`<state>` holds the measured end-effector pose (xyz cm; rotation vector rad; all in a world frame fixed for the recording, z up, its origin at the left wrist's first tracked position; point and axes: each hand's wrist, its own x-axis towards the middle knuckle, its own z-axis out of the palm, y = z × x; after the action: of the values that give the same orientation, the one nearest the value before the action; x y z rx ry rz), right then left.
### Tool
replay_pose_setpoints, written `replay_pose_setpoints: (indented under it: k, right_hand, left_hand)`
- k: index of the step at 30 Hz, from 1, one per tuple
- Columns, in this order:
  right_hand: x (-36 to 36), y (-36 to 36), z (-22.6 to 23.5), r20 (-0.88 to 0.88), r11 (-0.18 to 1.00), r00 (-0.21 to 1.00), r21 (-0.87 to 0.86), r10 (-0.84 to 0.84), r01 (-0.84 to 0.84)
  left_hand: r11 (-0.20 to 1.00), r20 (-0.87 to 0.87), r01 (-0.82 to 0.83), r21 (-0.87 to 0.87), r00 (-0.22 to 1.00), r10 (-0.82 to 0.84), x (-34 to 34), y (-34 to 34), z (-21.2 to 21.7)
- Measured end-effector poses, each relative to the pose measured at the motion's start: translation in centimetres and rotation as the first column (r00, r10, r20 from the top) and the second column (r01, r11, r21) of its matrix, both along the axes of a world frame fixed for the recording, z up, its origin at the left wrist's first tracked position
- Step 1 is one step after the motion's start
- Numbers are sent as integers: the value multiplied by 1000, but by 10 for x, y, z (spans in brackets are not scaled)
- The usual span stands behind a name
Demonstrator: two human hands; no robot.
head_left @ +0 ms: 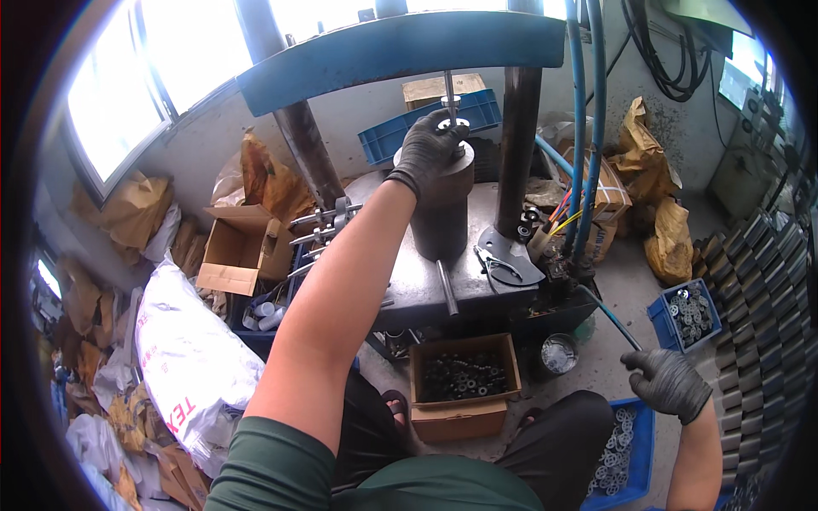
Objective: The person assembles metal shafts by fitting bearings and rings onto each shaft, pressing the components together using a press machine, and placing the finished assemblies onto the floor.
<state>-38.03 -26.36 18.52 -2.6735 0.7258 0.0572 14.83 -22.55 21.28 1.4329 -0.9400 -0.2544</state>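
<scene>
On top of the die: a small silvery ring [452, 124] sits at the crown of the dark steel cylinder [443, 204], right under the thin press rod [449, 89], so rod and ring line up.
Left hand: the gloved left hand [429, 146] reaches up and lies over the cylinder's top, fingers curled down around the ring, seemingly steadying it on centre.
Cylinder's place: upright near the middle of the grey press table [409, 281], between the two dark columns that carry the blue crossbeam [400, 47].
Right hand: the gloved right hand [669, 383] hangs low, off the table's right corner, fingers closed around a thin blue lever [609, 315] that runs up toward the hoses.
Table edge: pliers [498, 262] and a loose steel bar [447, 288] lie near the front edge, within reach.
Below: a cardboard box of dark rings [464, 383] stands under the front edge; blue bins of silvery parts [690, 313] sit beside the right hand, close for picking.
</scene>
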Motion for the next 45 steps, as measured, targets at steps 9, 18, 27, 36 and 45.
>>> replay_pose_setpoints:
  k: [9, 18, 27, 36, 45]
  right_hand:
    - [-4, -4, -10, -167, 998, 984, 24, 66, -63]
    - [-4, -5, -6, 101, 997, 993, 61, -63, 57]
    - [-3, -2, -7, -32, 999, 999, 37, 9, -7]
    - [-2, -3, -3, -30, 999, 999, 32, -15, 16]
    - [53, -60, 11, 652, 762, 729, -576, 210, 296]
  left_hand:
    - [1000, -96, 10, -26, 995, -13, -9, 5, 5]
    - [999, 33, -32, 12, 999, 31, 3, 1, 0]
    - [997, 193, -81, 11, 978, 77, 9, 1, -3]
    - [998, 134, -48, 45, 990, 41, 9, -3, -5]
    - [995, 320, -91, -47, 942, 102, 25, 5, -11]
